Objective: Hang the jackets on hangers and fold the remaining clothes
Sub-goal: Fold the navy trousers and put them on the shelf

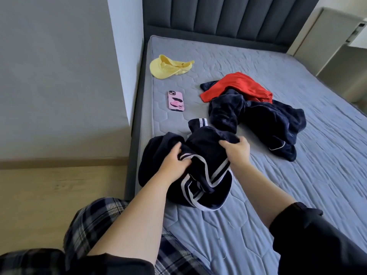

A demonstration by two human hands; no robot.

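A crumpled navy garment with white stripes (206, 175) lies at the near left edge of the blue-grey mattress (297, 195). My left hand (174, 161) grips its striped band on the left side. My right hand (237, 148) grips a bunch of its dark fabric on the right. Further back sits a heap of dark navy velvety clothing (264, 120) with thin white piping, and a red garment (238, 86) lies partly on top of it. No hanger is in view.
A yellow visor cap (168, 67) and a pink-cased phone (176, 101) lie on the mattress near its left edge. A padded dark headboard (228, 16) stands at the back, a grey wall to the left, and a pale cabinet (337, 46) to the right.
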